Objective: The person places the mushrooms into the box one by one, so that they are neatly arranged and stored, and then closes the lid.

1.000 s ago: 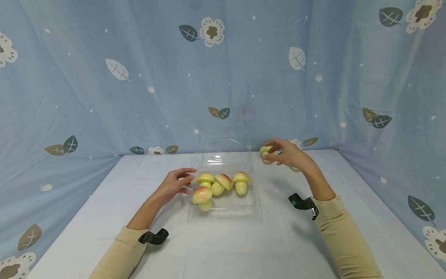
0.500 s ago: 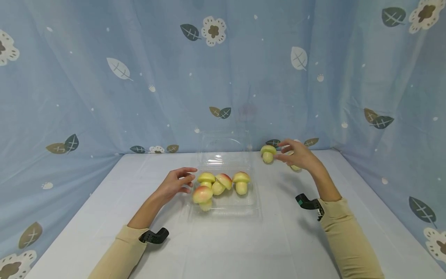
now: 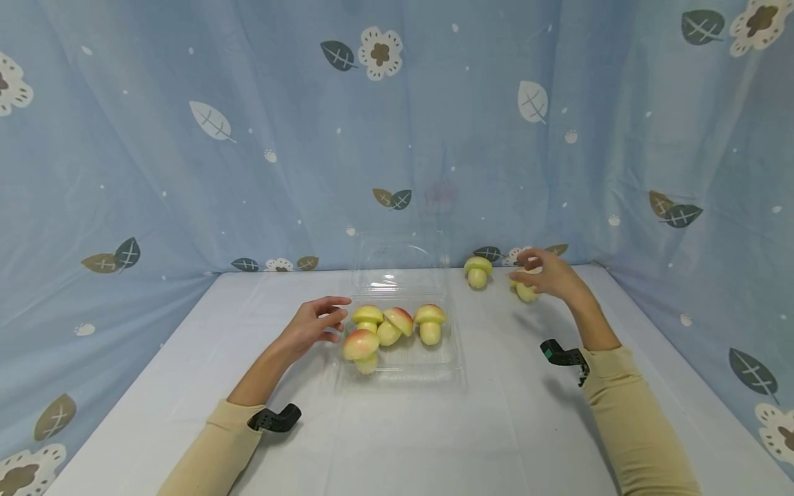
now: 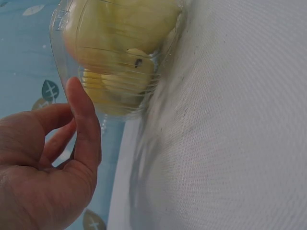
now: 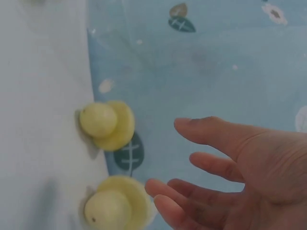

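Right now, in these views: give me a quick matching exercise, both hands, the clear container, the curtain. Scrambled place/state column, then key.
Things
1. left hand
2. right hand
3. clear container
4. curtain

Place, colour or state
A. blue, patterned
B. close to the rightmost loose mushroom
C. lid raised, four mushrooms inside
D. at the container's left side

Pairs: 1-D, 2-B, 3-C, 4-A
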The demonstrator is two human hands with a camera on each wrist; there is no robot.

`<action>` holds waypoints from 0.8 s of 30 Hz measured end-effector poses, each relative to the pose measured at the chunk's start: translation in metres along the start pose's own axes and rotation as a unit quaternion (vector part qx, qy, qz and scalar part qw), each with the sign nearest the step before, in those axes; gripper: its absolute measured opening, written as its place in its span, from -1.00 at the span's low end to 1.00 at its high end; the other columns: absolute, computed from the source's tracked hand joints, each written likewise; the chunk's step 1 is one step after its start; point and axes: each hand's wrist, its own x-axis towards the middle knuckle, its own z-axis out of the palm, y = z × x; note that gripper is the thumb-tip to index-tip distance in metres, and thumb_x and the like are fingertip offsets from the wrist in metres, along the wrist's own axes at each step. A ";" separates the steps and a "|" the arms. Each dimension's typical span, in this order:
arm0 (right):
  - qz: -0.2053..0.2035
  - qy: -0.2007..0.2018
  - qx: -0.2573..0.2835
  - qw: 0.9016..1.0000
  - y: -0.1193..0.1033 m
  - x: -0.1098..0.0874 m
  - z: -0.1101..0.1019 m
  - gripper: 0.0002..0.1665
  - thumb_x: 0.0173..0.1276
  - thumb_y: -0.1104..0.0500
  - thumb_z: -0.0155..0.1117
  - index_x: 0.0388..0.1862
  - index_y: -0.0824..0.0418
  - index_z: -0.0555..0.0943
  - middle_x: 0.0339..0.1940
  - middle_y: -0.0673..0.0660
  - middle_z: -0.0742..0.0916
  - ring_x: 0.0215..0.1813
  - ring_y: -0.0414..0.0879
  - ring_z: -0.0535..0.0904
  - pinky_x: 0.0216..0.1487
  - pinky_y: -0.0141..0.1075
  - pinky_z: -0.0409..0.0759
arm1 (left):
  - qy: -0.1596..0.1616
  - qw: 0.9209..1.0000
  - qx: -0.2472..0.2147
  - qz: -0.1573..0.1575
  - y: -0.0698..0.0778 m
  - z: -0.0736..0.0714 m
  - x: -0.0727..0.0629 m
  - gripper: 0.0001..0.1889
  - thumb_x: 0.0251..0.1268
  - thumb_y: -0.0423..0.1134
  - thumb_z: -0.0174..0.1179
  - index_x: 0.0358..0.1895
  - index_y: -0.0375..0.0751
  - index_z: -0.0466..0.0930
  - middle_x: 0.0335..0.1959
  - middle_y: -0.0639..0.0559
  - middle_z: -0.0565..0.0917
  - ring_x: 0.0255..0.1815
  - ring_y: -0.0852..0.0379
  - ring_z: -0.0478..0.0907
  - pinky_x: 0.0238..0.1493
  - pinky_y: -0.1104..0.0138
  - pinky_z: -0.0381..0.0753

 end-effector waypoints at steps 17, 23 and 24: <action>0.067 0.027 -0.036 0.997 0.037 0.023 0.002 -0.17 0.41 -0.01 0.26 0.50 0.32 0.18 0.31 0.57 0.38 -0.01 0.26 0.65 -0.23 -0.16 0.72 | 0.003 1.000 0.003 -0.004 0.000 0.001 0.000 -0.50 0.46 -0.20 0.13 0.39 -0.27 0.36 -0.09 -0.08 0.53 -0.33 0.16 0.58 -0.40 0.36 0.71; 0.079 0.036 -0.058 0.995 0.042 0.029 0.006 -0.18 0.42 -0.01 0.25 0.50 0.29 0.18 0.29 0.57 0.40 -0.06 0.24 0.63 -0.26 -0.17 0.71 | 0.007 1.000 0.005 -0.008 0.001 0.000 0.000 -0.52 0.47 -0.20 0.13 0.38 -0.25 0.38 -0.10 -0.06 0.54 -0.33 0.16 0.58 -0.40 0.35 0.71; 0.081 0.036 -0.057 0.994 0.042 0.030 0.007 -0.18 0.42 -0.01 0.24 0.50 0.29 0.19 0.28 0.57 0.40 -0.05 0.25 0.63 -0.24 -0.14 0.72 | 0.007 1.000 0.005 -0.008 0.001 0.000 0.000 -0.52 0.47 -0.21 0.12 0.38 -0.25 0.38 -0.10 -0.06 0.54 -0.33 0.16 0.58 -0.40 0.34 0.72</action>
